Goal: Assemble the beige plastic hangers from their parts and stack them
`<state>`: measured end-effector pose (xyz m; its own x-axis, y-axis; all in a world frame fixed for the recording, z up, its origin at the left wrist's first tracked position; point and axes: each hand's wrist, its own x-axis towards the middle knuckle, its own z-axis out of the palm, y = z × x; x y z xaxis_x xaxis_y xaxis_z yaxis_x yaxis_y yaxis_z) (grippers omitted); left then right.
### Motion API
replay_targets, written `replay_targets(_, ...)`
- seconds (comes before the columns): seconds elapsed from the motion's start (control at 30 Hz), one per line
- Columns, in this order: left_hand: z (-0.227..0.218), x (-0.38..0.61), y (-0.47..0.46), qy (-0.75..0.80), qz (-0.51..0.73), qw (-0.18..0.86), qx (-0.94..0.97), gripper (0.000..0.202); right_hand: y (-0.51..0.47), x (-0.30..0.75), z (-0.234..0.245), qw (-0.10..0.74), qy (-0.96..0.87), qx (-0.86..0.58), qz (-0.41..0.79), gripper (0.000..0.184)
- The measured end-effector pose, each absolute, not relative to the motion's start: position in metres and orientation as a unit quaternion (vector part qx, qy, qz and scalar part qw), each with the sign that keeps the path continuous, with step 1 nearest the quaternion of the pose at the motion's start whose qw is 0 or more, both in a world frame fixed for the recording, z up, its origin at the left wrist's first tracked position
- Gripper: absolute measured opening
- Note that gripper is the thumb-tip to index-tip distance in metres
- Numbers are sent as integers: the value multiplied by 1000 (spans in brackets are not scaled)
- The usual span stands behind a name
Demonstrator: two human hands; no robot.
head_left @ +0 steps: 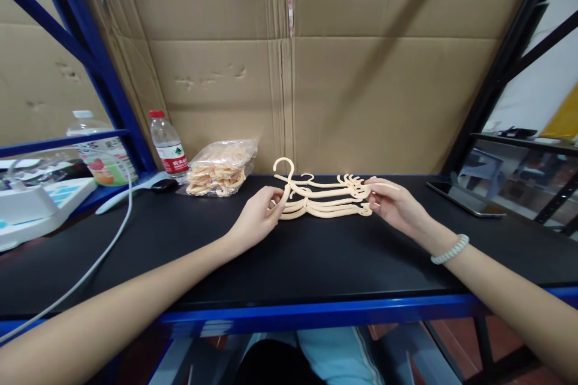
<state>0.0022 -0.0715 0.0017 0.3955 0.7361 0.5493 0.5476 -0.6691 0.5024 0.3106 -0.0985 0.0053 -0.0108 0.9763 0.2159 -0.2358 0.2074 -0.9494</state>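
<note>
A small stack of cream plastic hangers (325, 197) lies on the black shelf top (289, 258), hooks pointing up and left. My left hand (259, 216) pinches the left end of the stack, fingers closed round it. At the right end my right hand (392, 203) grips the hangers, fingers curled on them. A pale coil band sits on my right wrist (450, 249).
A clear bag of more cream hangers (221, 169) rests by the cardboard wall (361, 72). A water bottle (168, 145), a second bottle (102, 153), a white power strip (36, 204) with cable and a phone (465, 198) lie around. Blue rack posts (94, 60) flank the shelf.
</note>
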Motion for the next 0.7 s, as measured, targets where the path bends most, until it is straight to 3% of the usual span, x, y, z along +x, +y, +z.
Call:
replay_targets(0.13,1,-1,-69,371,370,22,851,16,-94,333,11,458,-595,-488,446,27)
replay_targets(0.23,-2,-2,-69,355,312,-5,881,9,-89,346,10,323,-699,-534,349,26)
replay_targets(0.3,-4,-1,-69,350,275,-7,895,6,-86,351,7,280,-731,-544,302,23)
replay_targets(0.6,-7,-2,-67,343,233,-31,909,6,-80,353,0,227,-728,-640,93,9)
replay_targets(0.7,-6,-1,-70,346,206,-70,913,8,-96,340,10,306,-741,-597,-33,7)
